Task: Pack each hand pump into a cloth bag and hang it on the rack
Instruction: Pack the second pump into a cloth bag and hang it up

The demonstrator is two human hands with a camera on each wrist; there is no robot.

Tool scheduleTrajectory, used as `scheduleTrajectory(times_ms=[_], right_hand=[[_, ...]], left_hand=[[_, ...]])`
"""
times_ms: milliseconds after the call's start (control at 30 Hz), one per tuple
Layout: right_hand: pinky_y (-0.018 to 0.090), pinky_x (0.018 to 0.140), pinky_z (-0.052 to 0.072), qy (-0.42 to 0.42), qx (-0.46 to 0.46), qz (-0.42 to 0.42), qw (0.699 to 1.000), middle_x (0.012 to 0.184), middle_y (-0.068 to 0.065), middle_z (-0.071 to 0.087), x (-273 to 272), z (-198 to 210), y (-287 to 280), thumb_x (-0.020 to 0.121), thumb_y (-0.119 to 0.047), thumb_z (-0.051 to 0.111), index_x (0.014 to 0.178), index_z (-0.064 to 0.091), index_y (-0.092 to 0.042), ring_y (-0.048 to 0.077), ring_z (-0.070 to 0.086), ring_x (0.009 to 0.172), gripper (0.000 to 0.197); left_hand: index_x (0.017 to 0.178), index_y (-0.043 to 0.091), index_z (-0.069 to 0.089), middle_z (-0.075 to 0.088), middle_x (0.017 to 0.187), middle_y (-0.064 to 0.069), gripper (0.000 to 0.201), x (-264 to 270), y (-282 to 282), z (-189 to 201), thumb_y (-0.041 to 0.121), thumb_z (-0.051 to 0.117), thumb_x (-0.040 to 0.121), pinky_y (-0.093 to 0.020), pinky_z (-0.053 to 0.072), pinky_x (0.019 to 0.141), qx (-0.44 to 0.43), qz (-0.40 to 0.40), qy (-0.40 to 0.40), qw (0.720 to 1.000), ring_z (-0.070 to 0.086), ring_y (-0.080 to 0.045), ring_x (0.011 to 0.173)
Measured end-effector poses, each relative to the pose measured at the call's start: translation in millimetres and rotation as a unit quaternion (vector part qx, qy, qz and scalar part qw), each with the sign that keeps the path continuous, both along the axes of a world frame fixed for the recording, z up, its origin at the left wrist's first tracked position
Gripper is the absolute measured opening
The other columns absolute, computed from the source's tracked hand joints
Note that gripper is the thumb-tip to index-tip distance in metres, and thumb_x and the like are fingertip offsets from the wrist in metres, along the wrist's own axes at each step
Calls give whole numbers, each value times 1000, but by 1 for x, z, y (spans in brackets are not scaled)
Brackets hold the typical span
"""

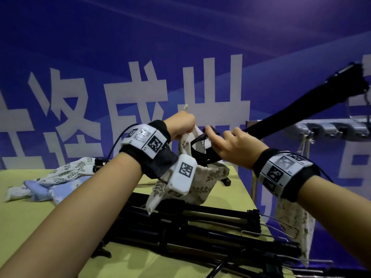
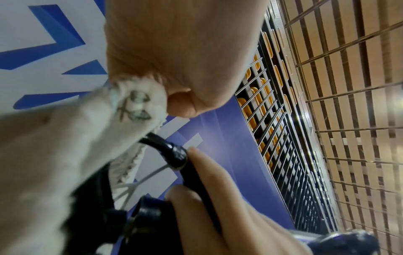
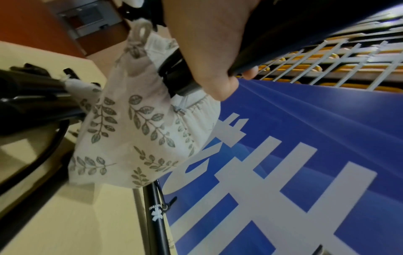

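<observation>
On the yellow-green desk (image 1: pixel 24 217) we see a heap of black tubular pumps (image 1: pixel 190 227). One long black pump (image 1: pixel 281 109) slants into a leaf-printed cloth bag (image 1: pixel 202 183) — our right hand (image 1: pixel 239 145) wraps its shaft, our left hand (image 1: pixel 180 125) pinches the bag's rim.

a blue banner (image 1: pixel 200 33) with big white characters fills the wall beyond the fingers, and shows again in both wrist views. a yellow-green desk (image 1: pixel 24 217) spreads below the fingers. a metal grid with orange pieces behind it (image 2: pixel 266 103) runs above the banner, to the right of the left fingers. a slatted brown ceiling (image 2: pixel 348 86) lies further right. past the right fingers stands a dark grey box (image 3: pixel 91 17) on a reddish-brown wall (image 3: pixel 28 22).
</observation>
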State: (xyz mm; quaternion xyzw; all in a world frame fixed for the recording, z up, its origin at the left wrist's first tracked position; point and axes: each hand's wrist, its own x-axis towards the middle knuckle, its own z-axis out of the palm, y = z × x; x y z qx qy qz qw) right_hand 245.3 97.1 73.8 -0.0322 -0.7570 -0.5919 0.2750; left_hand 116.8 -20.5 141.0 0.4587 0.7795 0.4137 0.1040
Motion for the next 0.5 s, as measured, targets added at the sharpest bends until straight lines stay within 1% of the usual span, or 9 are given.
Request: scheduleTrajectory(times_ms=[33, 67, 167, 200, 267, 333, 400, 467, 500], right_hand=[[25, 44, 36, -12, 19, 0, 1000, 115, 7, 67, 1, -1, -1, 89, -2, 33, 91, 75, -11, 15, 48, 45, 42], [26, 45, 38, -29, 39, -6, 999, 117, 7, 66, 1, -1, -2, 89, -4, 35, 95, 74, -10, 15, 49, 47, 40], [27, 46, 40, -81, 67, -6, 994, 118, 6, 65, 1, -1, -6, 91, 2, 27, 96, 74, -9, 16, 51, 50, 49], [27, 47, 41, -97, 72, 1, 993, 114, 5, 66, -1, -2, -5, 88, 0, 32, 93, 75, -9, 17, 52, 51, 44], [28, 49, 44, -134, 68, 0, 989, 100, 4, 69, -5, -2, -6, 76, -9, 49, 79, 77, -10, 19, 55, 52, 28], [27, 50, 48, -175, 48, -6, 983, 73, 4, 69, -6, 2, -13, 61, -12, 65, 58, 73, -10, 21, 56, 50, 9], [24, 52, 51, -220, -8, -10, 975, 55, 3, 65, -8, 5, -18, 58, -16, 62, 48, 69, -11, 21, 59, 49, 13], [23, 57, 51, -238, -57, 29, 969, 52, 3, 64, -8, 8, -27, 59, -12, 56, 49, 70, -9, 21, 62, 50, 18], [23, 62, 52, -237, -88, 33, 967, 57, 5, 66, -8, 8, -32, 64, -10, 52, 55, 71, -5, 21, 65, 56, 22]], left_hand=[[62, 8, 35, 34, 60, -9, 31, 0, 1, 0, -8, 31, 88, -22, 36, 42, -4, -2, -5, 1000, 35, -18, 52], [64, 8, 36, 34, 60, -10, 28, 1, 1, 1, -9, 30, 86, -23, 35, 45, -10, -6, -19, 1000, 36, -19, 52], [70, 10, 36, 33, 63, -5, 19, 5, 1, 3, -3, 32, 83, -18, 34, 47, 17, -42, -80, 996, 34, -16, 52], [72, 11, 36, 34, 66, -4, 17, 7, 1, 4, -2, 33, 82, -20, 37, 50, 30, -63, -100, 993, 36, -16, 54], [75, 11, 38, 39, 69, -4, 13, 13, 2, 5, 1, 34, 81, -22, 43, 53, 47, -105, -119, 986, 41, -16, 59], [77, 12, 40, 44, 67, -2, 10, 21, 3, 7, 9, 37, 85, -22, 45, 52, 47, -132, -98, 985, 45, -15, 60], [81, 12, 44, 49, 71, -2, 17, 27, 3, 9, 26, 39, 89, -24, 46, 58, 38, -144, -65, 987, 48, -15, 61], [90, 12, 50, 52, 81, -4, 32, 29, 3, 9, 42, 40, 87, -26, 47, 61, 27, -161, -50, 985, 49, -15, 63], [94, 12, 52, 52, 85, -4, 39, 29, 3, 9, 47, 40, 84, -27, 48, 61, 26, -172, -51, 983, 49, -15, 65]])
